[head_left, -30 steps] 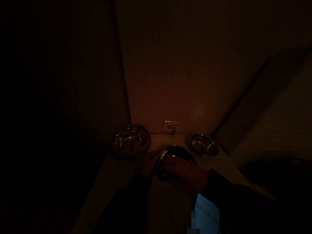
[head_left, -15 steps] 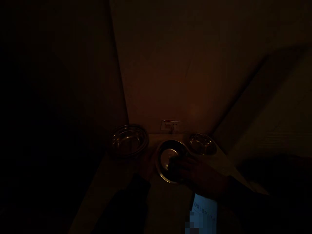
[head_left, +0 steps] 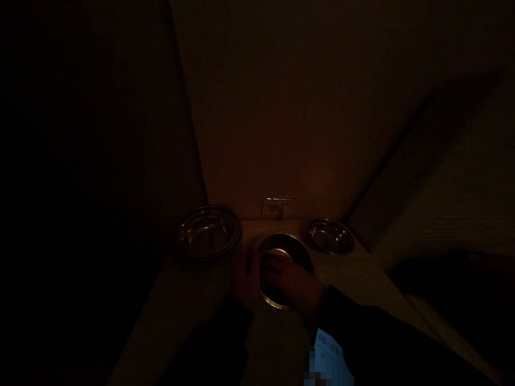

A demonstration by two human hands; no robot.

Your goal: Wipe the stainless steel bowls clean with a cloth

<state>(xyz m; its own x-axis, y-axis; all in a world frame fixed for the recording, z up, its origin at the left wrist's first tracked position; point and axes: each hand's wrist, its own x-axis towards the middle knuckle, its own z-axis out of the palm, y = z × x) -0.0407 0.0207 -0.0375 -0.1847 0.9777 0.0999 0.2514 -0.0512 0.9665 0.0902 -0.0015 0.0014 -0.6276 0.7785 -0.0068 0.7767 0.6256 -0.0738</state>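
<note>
The scene is very dark. A shiny metal bowl [head_left: 308, 252] stands in the middle of the table. At its left rim, my left hand [head_left: 246, 276] is closed against the side of the bowl. My right hand [head_left: 293, 281] reaches over the near right rim, its fingers curled down inside the bowl towards the left wall. Something dark lies under those fingers, but I cannot make out what it is. Dark sleeves cover both wrists.
A wider metal bowl [head_left: 207, 233] stands at the back left of the table [head_left: 193, 300], and a smaller metal bowl [head_left: 332, 236] at the back right. Behind is a wall with a socket plate [head_left: 279, 206]. A lit phone [head_left: 330, 356] lies near the right forearm.
My right hand has moved left across the inside of the bowl, close to my left hand. My left hand stays at the left rim. The view has shifted slightly.
</note>
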